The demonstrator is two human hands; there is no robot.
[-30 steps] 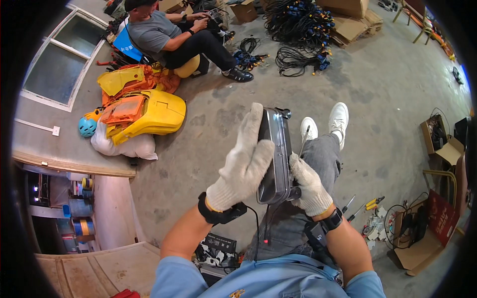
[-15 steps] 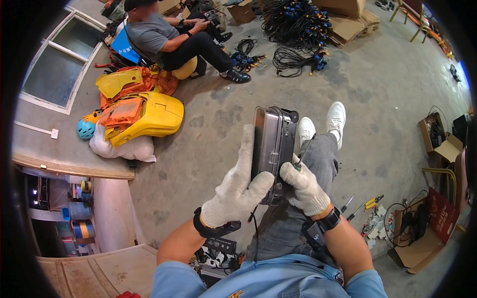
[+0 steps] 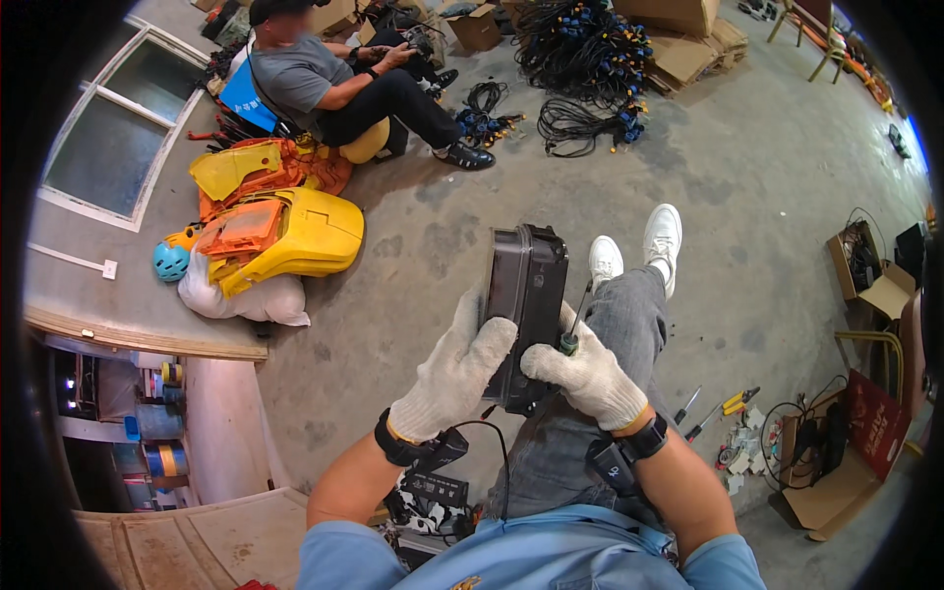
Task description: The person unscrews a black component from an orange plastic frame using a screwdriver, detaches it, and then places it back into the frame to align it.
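The box (image 3: 539, 305) was black, the gloves (image 3: 442, 385) off-white, the screwdriver handle (image 3: 568, 343) green. The shirt (image 3: 580, 551) was light blue, the trousers (image 3: 629, 320) grey, the shoes (image 3: 664, 234) white, the plastic shell (image 3: 326, 231) yellow, the floor (image 3: 423, 265) mottled grey.

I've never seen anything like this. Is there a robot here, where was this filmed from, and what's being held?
There's no robot: these are a person's own hands. All the pictures come from one wide fisheye camera worn on the head, looking down, so straight edges bend.

The white-gloved left hand holds a black rectangular case by its left side. The white-gloved right hand touches its lower right side and also holds what looks like a slim green-handled screwdriver.

On the grey concrete floor lie yellow-handled pliers and a heap of black, blue-ended cables. Someone in a grey shirt sits farther off.
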